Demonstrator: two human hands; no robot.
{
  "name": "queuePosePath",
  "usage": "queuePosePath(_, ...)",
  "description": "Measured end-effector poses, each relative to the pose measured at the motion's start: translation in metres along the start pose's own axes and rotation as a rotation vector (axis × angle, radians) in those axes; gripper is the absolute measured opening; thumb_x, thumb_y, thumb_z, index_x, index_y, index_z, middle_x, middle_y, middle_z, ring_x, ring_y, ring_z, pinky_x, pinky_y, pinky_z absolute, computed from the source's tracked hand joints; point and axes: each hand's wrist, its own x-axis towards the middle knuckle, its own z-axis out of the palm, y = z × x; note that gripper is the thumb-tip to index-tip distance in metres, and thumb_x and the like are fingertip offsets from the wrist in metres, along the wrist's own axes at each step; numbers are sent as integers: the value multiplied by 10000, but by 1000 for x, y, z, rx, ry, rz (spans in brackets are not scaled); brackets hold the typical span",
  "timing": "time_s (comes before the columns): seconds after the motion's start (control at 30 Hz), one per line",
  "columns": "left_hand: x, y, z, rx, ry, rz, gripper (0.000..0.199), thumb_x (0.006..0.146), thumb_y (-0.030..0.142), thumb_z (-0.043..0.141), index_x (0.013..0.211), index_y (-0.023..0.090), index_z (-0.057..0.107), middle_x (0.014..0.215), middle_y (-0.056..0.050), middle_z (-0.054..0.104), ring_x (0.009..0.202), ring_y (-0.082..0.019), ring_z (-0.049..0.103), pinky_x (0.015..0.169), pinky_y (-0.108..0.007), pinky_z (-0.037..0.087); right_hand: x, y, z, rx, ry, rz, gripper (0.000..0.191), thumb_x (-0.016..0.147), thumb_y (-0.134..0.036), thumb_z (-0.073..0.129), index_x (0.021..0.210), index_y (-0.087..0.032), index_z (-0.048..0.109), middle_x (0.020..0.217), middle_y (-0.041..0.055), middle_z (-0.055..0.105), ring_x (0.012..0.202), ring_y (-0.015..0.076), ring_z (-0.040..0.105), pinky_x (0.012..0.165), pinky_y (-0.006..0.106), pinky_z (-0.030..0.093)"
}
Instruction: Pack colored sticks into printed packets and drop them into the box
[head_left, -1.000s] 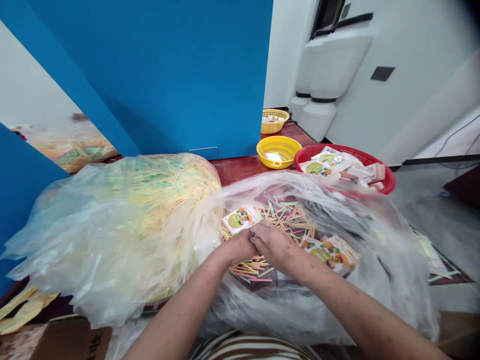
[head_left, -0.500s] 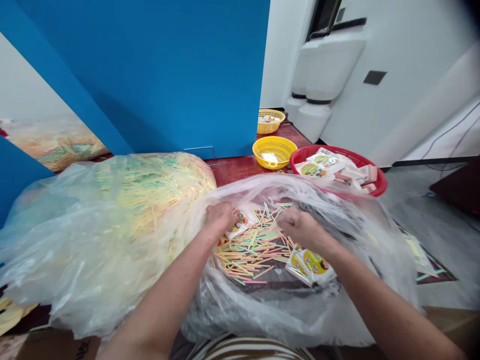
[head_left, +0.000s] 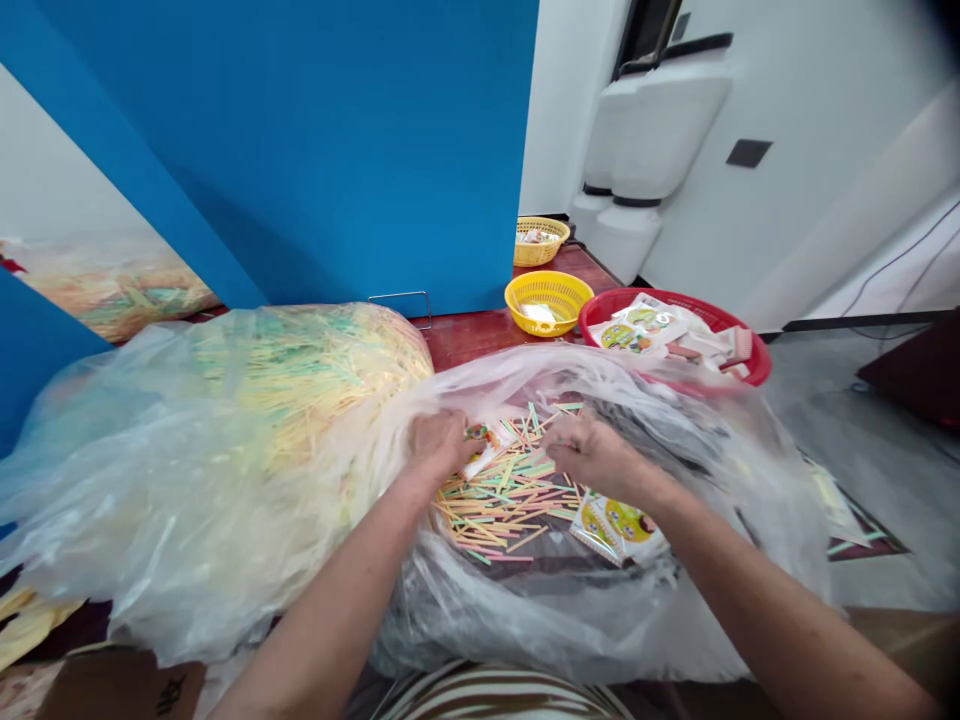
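My left hand (head_left: 442, 442) is closed on a small printed plastic packet (head_left: 486, 446), over the left side of an opened clear plastic bag (head_left: 480, 600). Loose pastel sticks (head_left: 502, 500), thin and straw-like in yellow, green and pink, lie spread in that bag. Over their right side hovers my right hand (head_left: 585, 447), its fingers curled together; whatever is between them is too small or hidden to name. Several more printed packets (head_left: 615, 525) rest below my right hand, on the near right of the sticks.
A large clear bag full of pastel sticks (head_left: 322, 370) bulges at the left. Behind stand a yellow basket (head_left: 549, 300), another yellow basket (head_left: 541, 240) and a red basket (head_left: 757, 365) heaped with packets. A blue panel (head_left: 337, 150) rises at the back; a cardboard box (head_left: 120, 685) sits lower left.
My right hand has shifted slightly left, toward the packet in my left hand. The left hand keeps its hold, and the packet has turned a little. The sticks look the same.
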Motion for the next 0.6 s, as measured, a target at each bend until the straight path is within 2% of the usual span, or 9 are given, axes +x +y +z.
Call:
queuePosePath(0.07,1,-2,-1,-10,-25,-25,316,718,423,581,945,208,625,929,-87,679,878,-241,607,817,-341,378,0,-10,8,-96,-58,-159,160,745,-158,453,614,-189,539,634,7,572,599,119,516,571,236,405)
queuePosePath(0.13,0,-4,-3,7,-20,-26,294,731,350,568,987,211,607,917,-82,682,871,-234,608,820,-339,375,0,-10,18,-157,-108,-216,186,696,-112,487,525,-186,482,581,11,537,573,119,481,567,238,392)
queuePosePath(0.27,-5,-7,-6,12,15,8,238,750,258,522,952,187,627,899,-104,677,875,-243,604,832,-354,368,0,0,22,-174,-110,-173,220,678,-81,459,485,-186,447,513,-4,474,504,109,419,513,237,350)
queuePosePath(0.37,-7,-4,-6,-46,43,69,221,795,233,448,865,201,655,944,-102,663,914,-250,593,861,-386,350,8,-2,15,-76,-9,-131,191,738,-124,408,617,-178,545,587,-10,513,551,107,456,530,227,349)
queuePosePath(0.43,-7,0,-7,-82,13,59,240,810,243,428,888,211,653,956,-102,659,907,-249,596,820,-374,376,20,-8,17,5,32,-127,167,721,-124,420,650,-176,562,613,-16,522,587,104,462,553,220,348)
queuePosePath(0.6,-5,6,-5,-95,-85,13,245,755,365,536,910,216,654,904,-97,677,829,-235,616,706,-306,415,50,-6,42,66,3,-27,217,597,-59,434,417,-166,378,460,-40,376,490,80,349,515,219,299)
